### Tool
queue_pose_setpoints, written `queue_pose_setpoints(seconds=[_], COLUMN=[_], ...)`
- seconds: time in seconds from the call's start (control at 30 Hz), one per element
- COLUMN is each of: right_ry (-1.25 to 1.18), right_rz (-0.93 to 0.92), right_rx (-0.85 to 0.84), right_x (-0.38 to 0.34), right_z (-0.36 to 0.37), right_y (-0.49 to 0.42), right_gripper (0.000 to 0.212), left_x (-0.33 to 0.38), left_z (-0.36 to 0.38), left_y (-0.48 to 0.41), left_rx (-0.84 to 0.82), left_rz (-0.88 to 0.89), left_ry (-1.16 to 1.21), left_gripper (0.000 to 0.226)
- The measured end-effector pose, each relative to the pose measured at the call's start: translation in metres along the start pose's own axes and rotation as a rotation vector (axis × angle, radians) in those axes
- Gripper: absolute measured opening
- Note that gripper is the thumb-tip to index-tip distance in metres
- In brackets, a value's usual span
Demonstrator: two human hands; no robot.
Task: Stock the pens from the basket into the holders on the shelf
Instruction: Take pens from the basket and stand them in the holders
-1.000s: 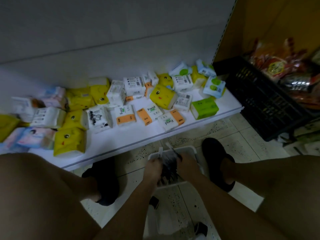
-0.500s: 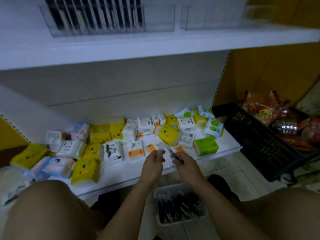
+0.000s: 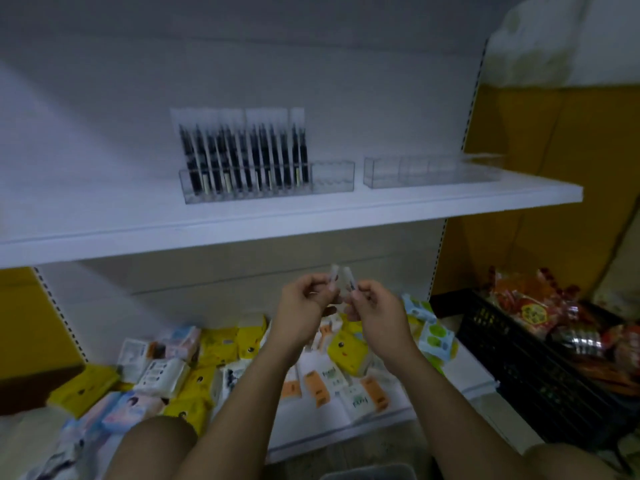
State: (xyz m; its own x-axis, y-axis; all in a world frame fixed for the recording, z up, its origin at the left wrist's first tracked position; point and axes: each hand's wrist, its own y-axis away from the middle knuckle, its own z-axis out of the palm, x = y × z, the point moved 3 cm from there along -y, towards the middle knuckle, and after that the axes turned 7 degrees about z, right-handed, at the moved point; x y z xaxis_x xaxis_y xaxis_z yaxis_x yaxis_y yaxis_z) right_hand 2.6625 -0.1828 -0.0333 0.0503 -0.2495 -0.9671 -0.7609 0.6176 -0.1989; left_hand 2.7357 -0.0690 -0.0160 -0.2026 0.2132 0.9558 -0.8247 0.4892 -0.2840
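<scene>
Pens (image 3: 347, 280), pinched one apiece in our left hand (image 3: 303, 301) and right hand (image 3: 375, 308) below the holder (image 3: 332, 178), we should lift upright into its free right-end slots.

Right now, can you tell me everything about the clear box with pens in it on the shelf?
The clear box looks like see-through plastic, long and low, split into narrow slots. It stands flat on the white shelf. Packaged black pens stand upright in most slots; the right end is empty. No hand touches it.
</scene>
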Motion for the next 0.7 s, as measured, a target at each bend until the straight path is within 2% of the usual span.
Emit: queue_pose_setpoints(seconds=[0.07, 0.17, 0.27, 0.47, 0.7], right_ry=[-0.02, -0.023, -0.012, 0.003, -0.093], right_rz=[-0.071, -0.154, -0.237, -0.288, -0.329], right_rx=[-0.012, -0.011, 0.044, 0.044, -0.068], right_x=[-0.025, -0.054, -0.091, -0.15, -0.194], right_z=[-0.002, -0.006, -0.011, -0.011, -0.006], right_y=[-0.004, -0.01, -0.019, -0.051, -0.098], right_gripper=[0.014, 0.027, 0.015, 0.017, 0.016], left_x=[0.027, 0.06, 0.093, 0.153, 0.193], left_z=[0.0, -0.001, -0.002, -0.006, -0.013], left_y=[-0.006, -0.015, -0.029, -0.064, -0.103], left_rx=[-0.009, -0.049, -0.046, -0.026, -0.029], left_rz=[0.085, 0.192, 0.254, 0.429, 0.549], left_ry=[0.005, -0.041, -0.064, -0.245, -0.326], left_gripper=[0.01, 0.012, 0.011, 0.027, 0.041])
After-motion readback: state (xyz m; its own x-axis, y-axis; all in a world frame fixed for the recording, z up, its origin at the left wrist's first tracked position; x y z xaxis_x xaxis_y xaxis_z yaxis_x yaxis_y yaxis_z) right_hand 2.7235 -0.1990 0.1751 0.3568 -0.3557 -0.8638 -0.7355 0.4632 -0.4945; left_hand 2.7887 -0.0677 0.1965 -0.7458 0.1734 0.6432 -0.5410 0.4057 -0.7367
